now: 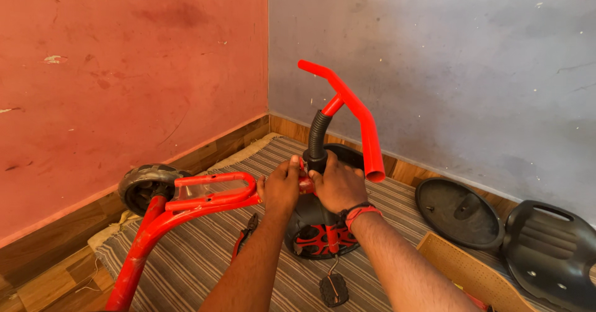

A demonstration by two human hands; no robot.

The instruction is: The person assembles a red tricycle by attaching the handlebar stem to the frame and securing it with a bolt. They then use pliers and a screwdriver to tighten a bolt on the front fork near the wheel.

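A small red tricycle frame point(186, 208) stands on a striped mat point(205, 256). Its red handlebar point(359, 116) rises above a black ribbed sleeve point(318, 135) on the steering column. My left hand point(280, 186) grips the frame's front end just left of the column. Beside it, my right hand point(338, 185), with a red and black wristband, is closed around the column's base. Under my hands sits the front wheel point(318, 236), black with red spokes, and a black pedal point(333, 289) hangs beneath it.
A black rear wheel point(144, 186) sits by the red wall at left. A loose black wheel disc point(458, 212) and a black plastic seat point(549, 250) lie at right. A tan perforated panel point(465, 275) is at lower right. Pliers point(244, 236) rest on the mat.
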